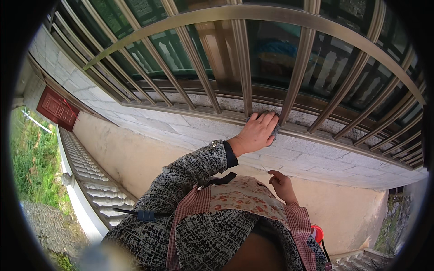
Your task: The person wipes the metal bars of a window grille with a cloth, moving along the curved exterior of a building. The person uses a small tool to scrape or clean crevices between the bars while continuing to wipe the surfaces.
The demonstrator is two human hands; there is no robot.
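Observation:
My left hand (260, 129) presses a grey cloth (276, 131) onto the lower metal rail (223, 117) of a window grille, between two upright bars. Most of the cloth is hidden under the palm and fingers. Lower down, in front of the apron (242, 200), my right hand (283, 186) is held away from the wall. Its thumb and fingers pinch a thin, pale strand (265, 169), too small to identify. Behind the bars (298, 74) is dark window glass (274, 54), with a rough ledge (230, 101) at its foot.
A pale block wall (162, 118) runs below the grille. Behind me at the right stands a red bucket (317, 233), partly hidden by my clothing. Along the left, a white balustrade (84, 203) edges the concrete walkway (125, 145), which leads to a red door (57, 108).

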